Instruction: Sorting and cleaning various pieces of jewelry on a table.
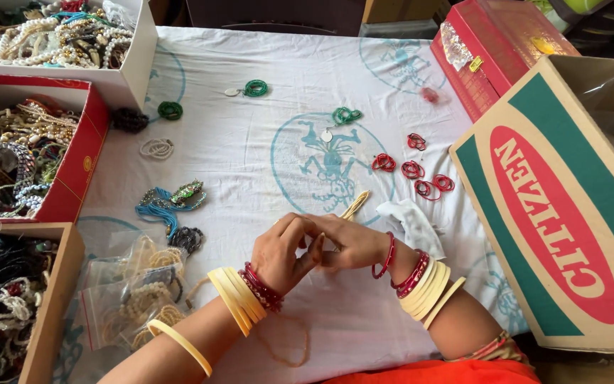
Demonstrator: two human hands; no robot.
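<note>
Hands meet at the cloth's middle: your left hand pinches closed against your right hand, which holds a cream bangle jutting beyond its fingers; I judge fitting is underway; next, ease it gently; red rings lie beyond

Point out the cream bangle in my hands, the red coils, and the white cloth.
cream bangle (pixel 355 205), head view, the end sticking out past the hands.
red coils (pixel 412 170), head view, a middle coil.
white cloth (pixel 413 222), head view, its centre.
</note>
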